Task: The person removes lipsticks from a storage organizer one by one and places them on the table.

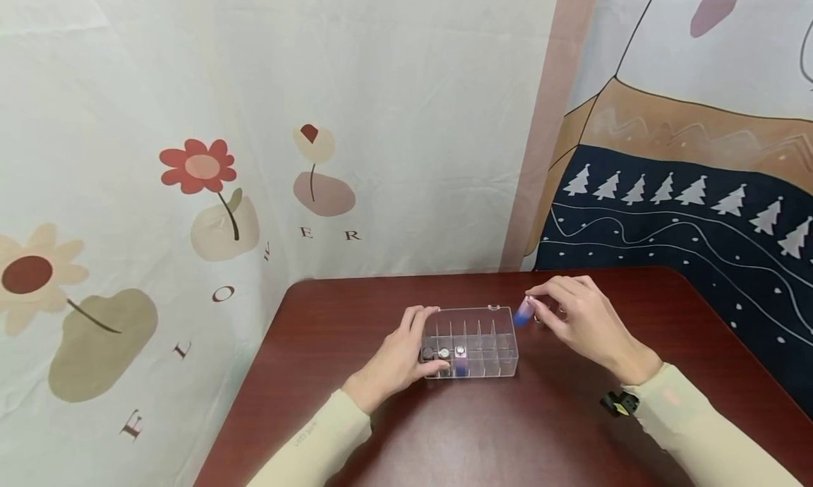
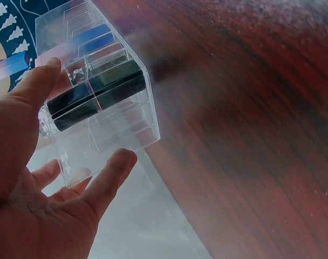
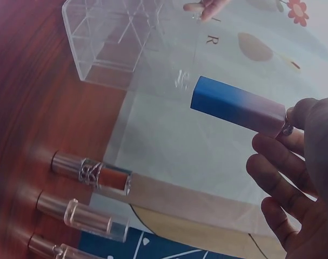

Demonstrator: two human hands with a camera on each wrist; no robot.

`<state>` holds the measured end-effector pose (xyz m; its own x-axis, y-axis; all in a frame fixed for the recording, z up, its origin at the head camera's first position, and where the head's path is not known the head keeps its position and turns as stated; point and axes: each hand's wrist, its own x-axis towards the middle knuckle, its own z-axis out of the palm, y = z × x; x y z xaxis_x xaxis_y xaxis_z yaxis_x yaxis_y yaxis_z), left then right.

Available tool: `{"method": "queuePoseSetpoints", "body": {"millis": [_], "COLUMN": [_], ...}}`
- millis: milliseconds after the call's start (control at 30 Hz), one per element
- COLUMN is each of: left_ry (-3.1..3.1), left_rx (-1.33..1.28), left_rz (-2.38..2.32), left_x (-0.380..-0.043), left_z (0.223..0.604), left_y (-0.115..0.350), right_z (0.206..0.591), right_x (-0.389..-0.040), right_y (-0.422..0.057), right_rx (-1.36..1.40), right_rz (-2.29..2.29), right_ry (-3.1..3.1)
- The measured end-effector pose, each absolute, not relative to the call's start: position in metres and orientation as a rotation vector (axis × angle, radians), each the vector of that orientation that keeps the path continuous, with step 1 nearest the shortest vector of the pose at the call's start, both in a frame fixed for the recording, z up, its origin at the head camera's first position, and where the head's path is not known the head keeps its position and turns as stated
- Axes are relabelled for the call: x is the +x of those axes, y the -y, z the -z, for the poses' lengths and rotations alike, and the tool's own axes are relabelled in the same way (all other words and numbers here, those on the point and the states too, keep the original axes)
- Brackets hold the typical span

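A clear divided organizer box [image 1: 502, 360] sits on the table, with my left hand [image 1: 395, 354] gripping its left end, thumb at the front and fingers behind. Dark lipstick tubes [image 2: 118, 86] and one pink-and-blue lipstick [image 1: 461, 362] stand in the box's front-left compartments. To the right of the box, my right hand [image 1: 587, 322] pinches another pink-and-blue lipstick [image 3: 236, 105] by its pink end. This tube is tilted, blue end lower, and held off the tabletop in the right wrist view.
Several clear-capped lipsticks, one with an orange-red body [image 3: 112, 179], stand on the table near my right hand, which mostly hides them in the head view. The reddish-brown table [image 1: 470, 430] meets a flower-printed curtain [image 1: 406, 120] at the back and a tree-printed cloth [image 1: 667, 226] at right.
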<state>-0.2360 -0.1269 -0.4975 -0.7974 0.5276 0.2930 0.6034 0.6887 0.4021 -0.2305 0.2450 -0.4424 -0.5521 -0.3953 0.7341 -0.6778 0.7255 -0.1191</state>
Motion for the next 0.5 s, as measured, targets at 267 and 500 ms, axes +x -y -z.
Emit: {"method": "queuePoseSetpoints", "body": {"millis": [267, 500], "left_ry": [2.736, 2.738], "left_rx": [-0.939, -0.934], "left_rz": [0.722, 0.732], "left_x": [-0.237, -0.237], "left_z": [0.498, 0.498], "left_y": [0.127, 0.126], "right_z": [0.445, 0.451], "right_x": [-0.231, -0.231], "right_y": [-0.254, -0.263], "right_rx": [0.763, 0.698], "right_rz": [-0.528, -0.527], "right_ry": [2.255, 2.316]}}
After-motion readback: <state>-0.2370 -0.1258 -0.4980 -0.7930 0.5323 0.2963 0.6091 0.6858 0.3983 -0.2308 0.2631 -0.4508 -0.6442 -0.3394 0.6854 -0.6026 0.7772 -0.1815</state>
